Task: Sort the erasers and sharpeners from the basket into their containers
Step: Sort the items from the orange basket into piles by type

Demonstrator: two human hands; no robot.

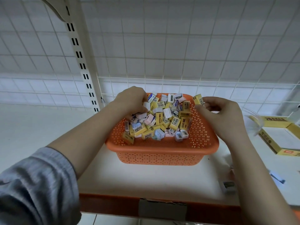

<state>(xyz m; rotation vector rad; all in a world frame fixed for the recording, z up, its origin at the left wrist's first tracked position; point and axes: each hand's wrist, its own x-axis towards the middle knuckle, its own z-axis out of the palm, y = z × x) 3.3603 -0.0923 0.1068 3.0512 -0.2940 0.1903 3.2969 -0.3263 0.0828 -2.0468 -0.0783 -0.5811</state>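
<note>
Setting: white shelf (146, 179) with an orange front edge, backed by a white wire grid panel (178, 51) and a slotted upright post (81, 62).
Nearest items: a small sharpener (228, 185) lies loose on the shelf by the right forearm; a grey sleeve (35, 184) covers the left upper arm.
Basket: orange perforated basket (162, 153) stands mid-shelf, holding a heap of yellow erasers (174, 121), white ones and clear sharpeners (180, 135).
Container: a yellow cardboard box (276, 135) stands just right of the basket.
Left hand (131, 99): reaches into the basket's far left corner, fingers curled down around a white eraser (146, 106).
Right hand (219, 114): raised above the basket's right rim, fingertips pinching a yellow eraser (198, 99), the other fingers loosely bent.
</note>
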